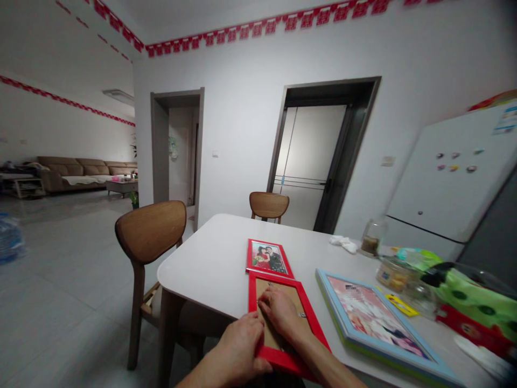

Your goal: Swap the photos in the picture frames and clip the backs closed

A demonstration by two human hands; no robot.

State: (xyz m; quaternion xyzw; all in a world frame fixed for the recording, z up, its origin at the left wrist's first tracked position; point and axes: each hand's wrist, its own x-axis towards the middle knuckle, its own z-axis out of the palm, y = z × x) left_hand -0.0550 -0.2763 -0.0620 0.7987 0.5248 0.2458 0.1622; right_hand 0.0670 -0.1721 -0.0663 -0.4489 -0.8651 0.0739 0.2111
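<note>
Two hands meet over one red frame [312,315], which lies back up on the table [202,258], its brown board [270,335] uppermost. Its near end seems to reach past the table's edge, perhaps so that fingers can get under the rim. The left hand [244,342] grips the near left corner, thumb toward the bottom rim; that hold probably keeps the frame from sliding. The right hand [280,308] lies across the board with fingers bent, tips at the board's left side, where the rim likely gives them something to work against. Whether they pinch anything or only press, I cannot tell. A small metal clip [302,314] shows at the board's right side.

Just beyond lies a second frame [249,256], photo up; the two are end to end, though whether their edges overlap is unclear. To the right, a larger blue frame [337,304] lies face up, apart from the red frame, probably set there to leave elbow room. Farther right, a jar [370,240], a tub [393,275] and a green bag [480,296] crowd that side, seemingly out of the arms' way.
</note>
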